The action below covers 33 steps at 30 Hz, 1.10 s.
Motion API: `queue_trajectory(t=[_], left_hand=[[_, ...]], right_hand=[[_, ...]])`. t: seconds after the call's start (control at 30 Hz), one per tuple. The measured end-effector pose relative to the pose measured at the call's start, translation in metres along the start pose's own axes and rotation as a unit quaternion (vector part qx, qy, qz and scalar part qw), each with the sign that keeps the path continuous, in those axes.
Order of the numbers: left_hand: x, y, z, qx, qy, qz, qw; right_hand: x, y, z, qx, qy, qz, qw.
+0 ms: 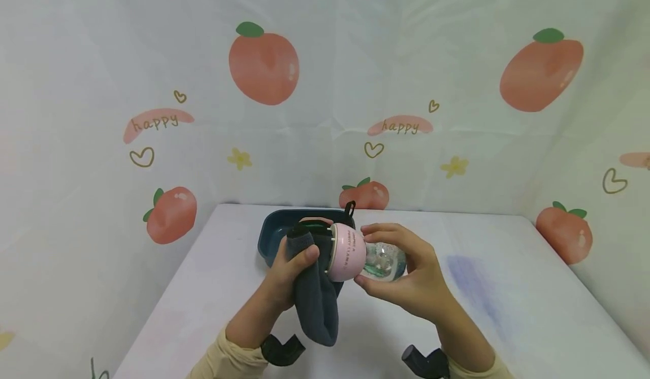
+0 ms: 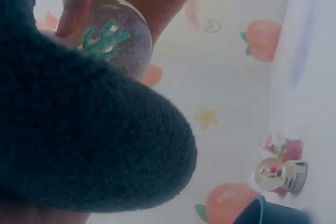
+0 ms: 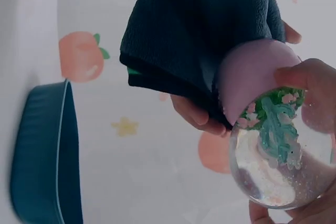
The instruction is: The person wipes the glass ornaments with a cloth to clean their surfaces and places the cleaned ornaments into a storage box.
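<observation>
A snow globe (image 1: 347, 253) with a pink base is held on its side above the table, its glass ball to the right. My right hand (image 1: 413, 269) grips the ball between thumb and fingers. In the right wrist view, a green cactus-like figure (image 3: 278, 129) and small pink flowers show inside the glass. Folded in my left hand (image 1: 284, 274) is a dark grey-blue cloth (image 1: 317, 311), which lies against the underside of the base and hangs down. The cloth hides part of the left fingers and of the base.
A dark blue basin (image 1: 269, 238) stands on the white table (image 1: 203, 294) behind the hands. In the left wrist view, a white-based snow globe (image 2: 294, 176) and a pink-based one (image 2: 292, 149) stand near the basin. A fruit-print curtain (image 1: 315, 142) hangs behind the table.
</observation>
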State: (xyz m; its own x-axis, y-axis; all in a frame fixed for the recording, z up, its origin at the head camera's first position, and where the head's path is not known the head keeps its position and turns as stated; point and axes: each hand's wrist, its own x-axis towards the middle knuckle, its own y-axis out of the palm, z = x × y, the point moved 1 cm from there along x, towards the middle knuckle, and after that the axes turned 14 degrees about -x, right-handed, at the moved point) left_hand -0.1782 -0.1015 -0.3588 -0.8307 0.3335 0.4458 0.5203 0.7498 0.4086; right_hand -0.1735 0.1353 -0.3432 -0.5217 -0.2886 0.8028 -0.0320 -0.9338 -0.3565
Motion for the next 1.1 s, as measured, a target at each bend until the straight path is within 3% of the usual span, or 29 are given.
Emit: queue_trajectory(t=[0.17,0.27,0.37,0.47,0.57,0.7,0.77,0.87,1.1], left_hand=[[0.000,-0.001,0.000,0.007,-0.006,0.008,0.9999],[0.001,-0.003,-0.004,-0.003,0.006,0.002,1.0000],[0.002,-0.005,-0.007,-0.019,0.018,0.001,0.9996],[0.003,-0.003,-0.007,-0.029,0.031,0.002,0.9991],[0.003,-0.001,-0.005,-0.023,0.044,0.005,0.9988],[0.001,0.001,-0.002,0.005,0.064,-0.007,0.9979],[0.001,0.002,0.000,0.025,0.075,-0.019,0.9967],[0.001,0.001,0.001,0.060,0.093,-0.035,0.9932],[0.003,0.003,0.001,0.103,0.116,-0.066,0.9857]], right_hand=[[0.001,0.000,-0.002,-0.003,-0.035,-0.007,0.9994],[0.003,-0.002,-0.002,-0.019,-0.068,-0.046,0.9965],[0.005,-0.004,0.002,-0.076,-0.091,-0.102,0.9877],[0.008,-0.004,0.008,-0.161,-0.107,-0.154,0.9691],[0.012,0.001,0.013,-0.234,-0.152,-0.192,0.9409],[0.014,0.010,0.017,-0.326,-0.220,-0.205,0.8966],[0.014,0.013,0.019,-0.354,-0.237,-0.196,0.8835],[0.013,0.017,0.020,-0.363,-0.247,-0.185,0.8791],[0.011,0.018,0.023,-0.336,-0.242,-0.177,0.8928]])
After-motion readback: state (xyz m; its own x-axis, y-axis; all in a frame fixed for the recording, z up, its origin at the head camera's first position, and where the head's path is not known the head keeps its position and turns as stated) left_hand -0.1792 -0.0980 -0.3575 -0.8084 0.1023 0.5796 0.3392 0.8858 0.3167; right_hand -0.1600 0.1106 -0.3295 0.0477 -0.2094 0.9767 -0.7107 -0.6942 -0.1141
